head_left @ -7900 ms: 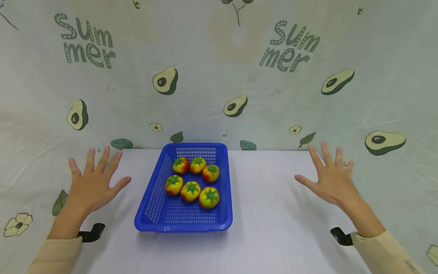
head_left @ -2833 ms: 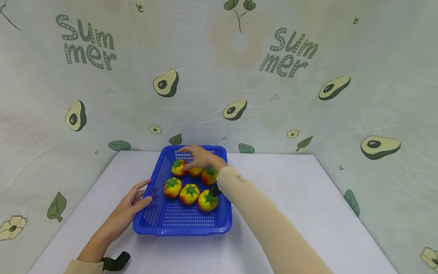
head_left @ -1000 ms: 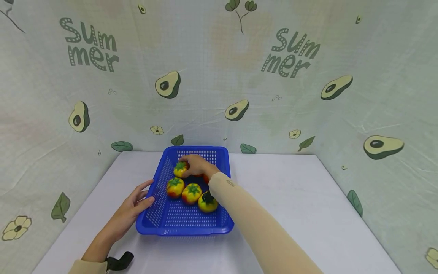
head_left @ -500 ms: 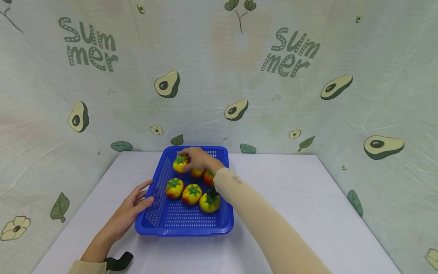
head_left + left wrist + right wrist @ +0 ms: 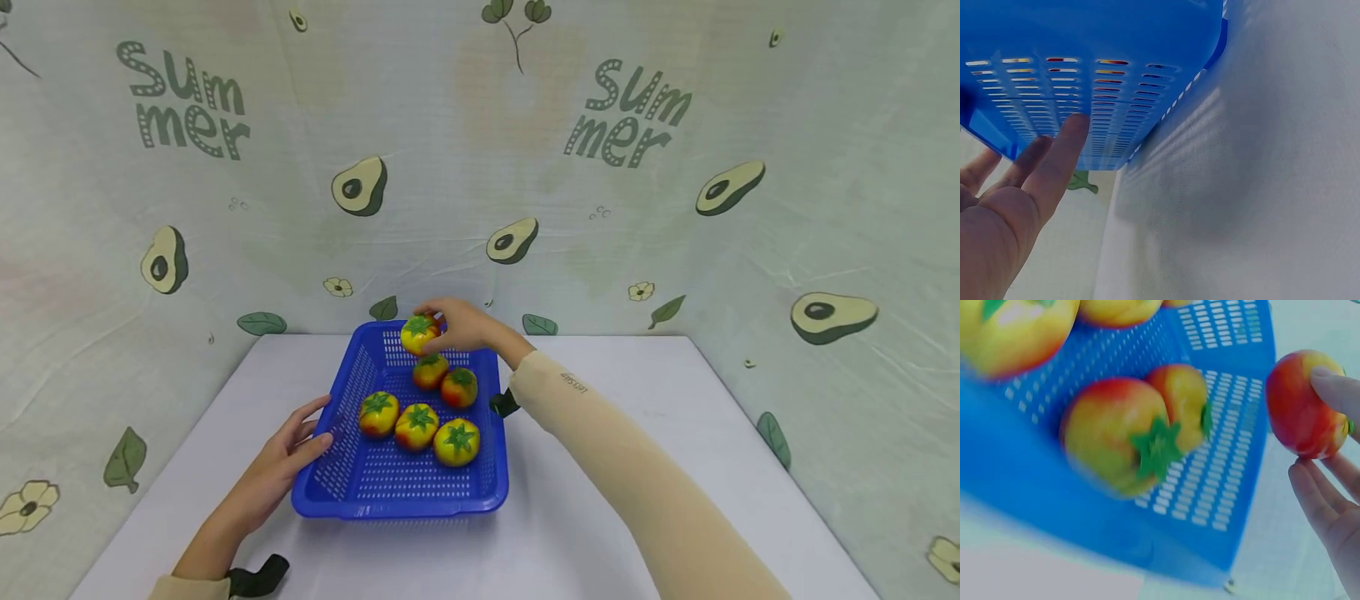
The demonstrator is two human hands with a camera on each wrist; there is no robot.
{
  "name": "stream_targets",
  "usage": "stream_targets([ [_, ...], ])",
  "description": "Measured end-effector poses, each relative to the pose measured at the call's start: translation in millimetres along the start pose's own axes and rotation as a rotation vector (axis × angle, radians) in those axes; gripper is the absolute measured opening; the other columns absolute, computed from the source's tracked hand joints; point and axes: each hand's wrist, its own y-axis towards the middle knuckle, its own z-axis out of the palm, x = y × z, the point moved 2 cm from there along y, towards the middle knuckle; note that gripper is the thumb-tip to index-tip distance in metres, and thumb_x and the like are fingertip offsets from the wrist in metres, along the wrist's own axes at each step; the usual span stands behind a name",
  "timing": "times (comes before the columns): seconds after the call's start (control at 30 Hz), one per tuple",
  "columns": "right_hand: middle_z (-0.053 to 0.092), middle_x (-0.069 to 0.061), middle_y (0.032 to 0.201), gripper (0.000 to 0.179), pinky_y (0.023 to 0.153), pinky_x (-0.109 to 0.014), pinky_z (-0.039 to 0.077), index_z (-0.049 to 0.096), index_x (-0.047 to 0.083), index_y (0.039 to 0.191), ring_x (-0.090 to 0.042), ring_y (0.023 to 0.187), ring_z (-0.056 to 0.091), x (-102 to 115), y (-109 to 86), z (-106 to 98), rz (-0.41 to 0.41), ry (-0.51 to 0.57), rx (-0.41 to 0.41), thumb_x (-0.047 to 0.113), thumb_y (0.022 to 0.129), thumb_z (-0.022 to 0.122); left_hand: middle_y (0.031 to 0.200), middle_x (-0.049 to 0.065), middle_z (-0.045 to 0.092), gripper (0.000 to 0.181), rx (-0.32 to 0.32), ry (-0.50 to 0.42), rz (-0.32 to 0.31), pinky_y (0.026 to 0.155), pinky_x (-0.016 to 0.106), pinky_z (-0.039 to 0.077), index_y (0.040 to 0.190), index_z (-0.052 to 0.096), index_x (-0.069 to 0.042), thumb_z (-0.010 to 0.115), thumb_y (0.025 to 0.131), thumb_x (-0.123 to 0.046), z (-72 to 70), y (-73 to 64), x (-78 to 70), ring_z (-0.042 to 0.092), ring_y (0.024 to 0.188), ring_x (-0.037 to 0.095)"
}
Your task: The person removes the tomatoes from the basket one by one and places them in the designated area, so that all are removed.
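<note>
A blue perforated basket (image 5: 483, 500) stands on the white table with several yellow-and-red tomatoes with green star-shaped tops in it. My right hand (image 5: 468, 327) pinches one tomato (image 5: 420, 335) between thumb and fingertips, raised at the basket's far rim. The right wrist view shows this held tomato (image 5: 1304, 403) beyond the basket wall, its red side facing the camera. My left hand (image 5: 273, 462) rests at the basket's left rim. In the left wrist view its extended fingers (image 5: 1054, 165) lie against the slotted outer wall. Two tomatoes sit behind a front row of three inside.
A pale cloth printed with avocados, leaves and lettering hangs behind and beside the white table (image 5: 615, 433). The basket stands left of the middle, close to the back edge. My right forearm (image 5: 637, 475) reaches across the table's right half.
From hovering spread apart, my left hand came to the basket's rim and my right reached inside. The right hand has gripped the back-left tomato and lifted it up and rightward toward the far rim.
</note>
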Motion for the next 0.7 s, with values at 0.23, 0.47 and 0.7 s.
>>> stream_targets([
  [0.23,0.06,-0.013,0.149,0.067,0.105,-0.037,0.057,0.055,0.007,0.153,-0.032,0.13,0.062,-14.6,-30.0,-26.8,0.007,0.039,-0.038,0.024,0.094,0.083,0.17,0.026,0.029,0.071,0.007,-0.014,0.002,0.105,0.047,0.057,0.171,0.017,-0.027,0.054,0.112,-0.037,-0.9,-0.5,-1.3,0.049,0.143,0.045],
  [0.47,0.061,-0.012,0.148,0.067,0.102,-0.041,0.059,0.056,0.007,0.152,-0.031,0.128,0.063,-33.4,-63.3,-47.6,0.023,0.037,-0.105,0.023,0.093,0.084,0.169,0.025,0.03,0.072,-0.003,-0.024,-0.014,0.106,0.05,0.056,0.171,0.017,-0.028,0.056,0.111,-0.036,-0.3,-1.2,-2.7,0.05,0.143,0.045],
  [0.7,0.06,-0.016,0.147,0.067,0.103,-0.05,0.058,0.057,0.005,0.15,-0.037,0.127,0.062,-55.5,-92.4,-56.7,0.09,0.028,-0.165,0.018,0.092,0.085,0.169,0.025,0.031,0.071,-0.008,-0.028,-0.018,0.107,0.052,0.055,0.171,0.017,-0.028,0.055,0.111,-0.038,0.0,-2.1,-2.1,0.05,0.142,0.044],
])
